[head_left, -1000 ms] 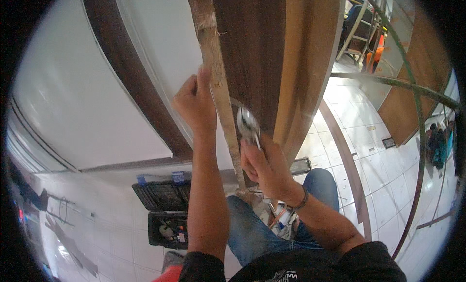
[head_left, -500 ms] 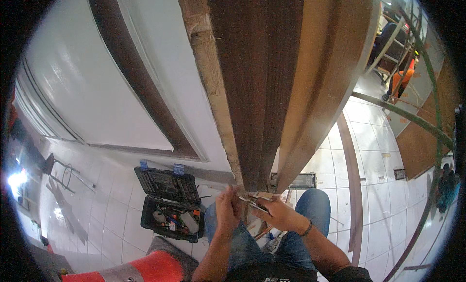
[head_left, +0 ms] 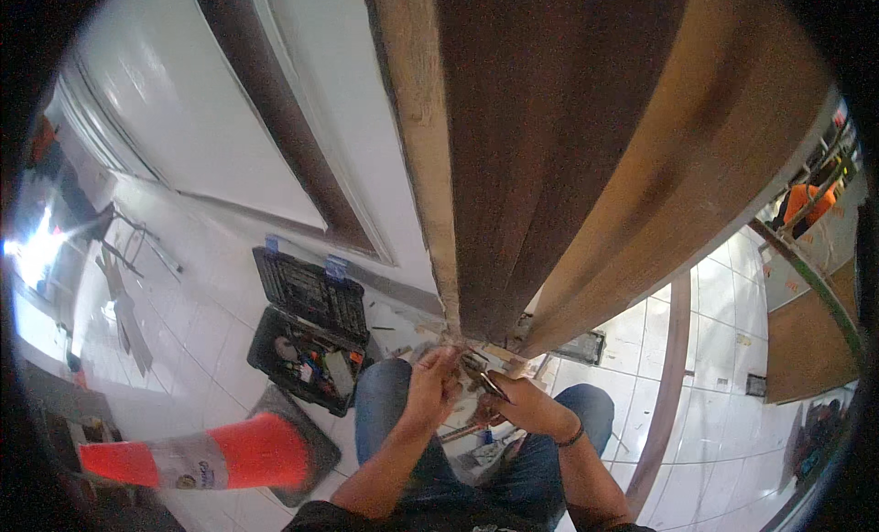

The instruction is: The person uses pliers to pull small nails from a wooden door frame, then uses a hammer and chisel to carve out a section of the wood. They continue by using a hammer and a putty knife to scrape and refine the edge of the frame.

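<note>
My right hand is closed around a plier-like metal tool, whose dark head points up and left toward the foot of the dark brown wooden panel. My left hand is beside the tool's head, with thumb and fingers pinched together. Whatever lies between those fingers is too small to make out. Both hands are low, between my bent knees, just in front of the panel's base. A rough, pale wood edge runs up the panel's left side.
An open black toolbox full of tools sits on the white tiled floor at left. Nearer me, an orange traffic cone lies tipped over. Wood scraps surround the panel's foot. A long brown strip lies at right; a person in orange is beyond.
My view has shifted, bringing more of the cone into sight. The tool in my right hand has turned more upright, and its head is now slightly apart from my left fingers.
</note>
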A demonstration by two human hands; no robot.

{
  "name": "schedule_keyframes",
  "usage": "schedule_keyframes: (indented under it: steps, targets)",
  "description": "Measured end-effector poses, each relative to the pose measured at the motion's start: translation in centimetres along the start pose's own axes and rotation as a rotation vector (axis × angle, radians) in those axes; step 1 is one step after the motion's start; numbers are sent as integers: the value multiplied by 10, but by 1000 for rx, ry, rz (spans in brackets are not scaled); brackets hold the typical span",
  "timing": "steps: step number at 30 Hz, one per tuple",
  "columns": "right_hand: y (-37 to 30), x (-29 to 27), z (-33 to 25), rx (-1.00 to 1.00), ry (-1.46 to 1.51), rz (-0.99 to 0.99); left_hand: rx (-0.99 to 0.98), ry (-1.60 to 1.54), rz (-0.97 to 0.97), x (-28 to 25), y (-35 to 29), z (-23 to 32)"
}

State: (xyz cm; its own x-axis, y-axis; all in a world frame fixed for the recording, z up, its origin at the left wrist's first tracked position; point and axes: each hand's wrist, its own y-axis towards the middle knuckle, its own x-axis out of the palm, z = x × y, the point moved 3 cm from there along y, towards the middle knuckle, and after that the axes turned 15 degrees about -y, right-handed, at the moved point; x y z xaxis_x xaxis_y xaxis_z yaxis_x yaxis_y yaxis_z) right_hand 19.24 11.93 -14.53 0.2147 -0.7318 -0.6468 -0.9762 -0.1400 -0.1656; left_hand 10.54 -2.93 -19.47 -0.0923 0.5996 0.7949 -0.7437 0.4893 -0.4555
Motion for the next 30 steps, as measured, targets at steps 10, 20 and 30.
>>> schedule_keyframes:
  steps: [10, 20, 30]
  targets:
    - [2, -62, 32, 144, -361, -175, 177, 318, 127, -24, 31, 112]
    - [28, 20, 123, 291, -111, -268, -335, -315, 143, -272, 116, 11]
    - [-22, 132, 189, 455, 120, -448, -584, -539, 46, -273, 34, -63]
